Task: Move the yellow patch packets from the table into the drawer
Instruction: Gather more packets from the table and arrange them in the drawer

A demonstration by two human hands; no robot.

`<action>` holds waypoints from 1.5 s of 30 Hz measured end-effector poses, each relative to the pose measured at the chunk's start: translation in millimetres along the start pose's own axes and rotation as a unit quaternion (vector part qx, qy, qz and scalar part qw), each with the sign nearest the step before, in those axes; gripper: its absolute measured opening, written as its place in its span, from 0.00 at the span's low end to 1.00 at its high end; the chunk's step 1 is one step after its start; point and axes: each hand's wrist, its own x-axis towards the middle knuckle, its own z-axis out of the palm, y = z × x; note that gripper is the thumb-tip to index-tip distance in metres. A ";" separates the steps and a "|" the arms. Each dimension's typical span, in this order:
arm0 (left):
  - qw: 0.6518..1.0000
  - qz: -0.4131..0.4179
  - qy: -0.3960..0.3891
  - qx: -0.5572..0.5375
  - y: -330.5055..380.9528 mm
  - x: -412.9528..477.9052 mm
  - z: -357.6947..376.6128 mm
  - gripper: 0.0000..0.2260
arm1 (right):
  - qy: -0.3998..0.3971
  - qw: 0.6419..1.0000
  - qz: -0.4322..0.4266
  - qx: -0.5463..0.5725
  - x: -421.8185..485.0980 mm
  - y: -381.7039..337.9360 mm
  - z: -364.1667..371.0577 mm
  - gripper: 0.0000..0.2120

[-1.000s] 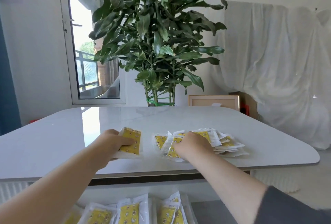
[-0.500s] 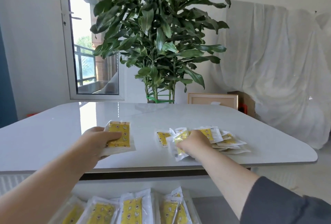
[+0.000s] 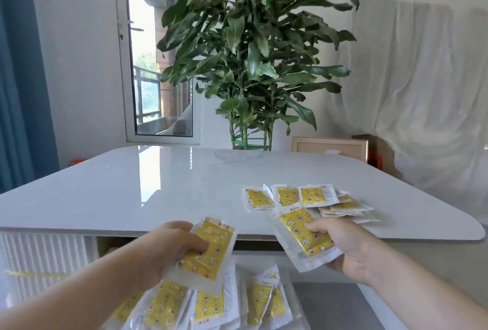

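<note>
Now left hand (image 3: pixel 169 247) grips packet (image 3: pixel 208 247); right hand (image 3: pixel 343 245) grips another packet (image 3: pixel 303 234) over drawer (image 3: pixel 295 311)

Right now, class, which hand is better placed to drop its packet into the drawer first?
Left: the left hand already holds its packet above the drawer's packets; the right hand sits by the table edge.

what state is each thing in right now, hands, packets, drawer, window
left hand: closed on one packet, held over the drawer
right hand: closed on one packet, at the table edge
pile on table: loose, overlapping, untouched
drawer: open, packets inside
window: open
</note>
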 end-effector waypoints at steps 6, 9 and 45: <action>0.990 -0.125 -0.065 0.027 -25.9 22.0 5.4 0.10 | -0.047 0.998 0.043 0.001 4.9 3.0 1.2 0.09; 0.981 -0.171 -0.079 0.054 -43.7 38.6 0.7 0.11 | -0.104 0.992 0.064 -0.020 -0.2 6.1 0.9 0.04; 0.724 0.312 0.163 0.593 -44.6 59.0 -19.1 0.45 | -0.120 0.961 0.177 -0.176 51.7 47.8 9.0 0.10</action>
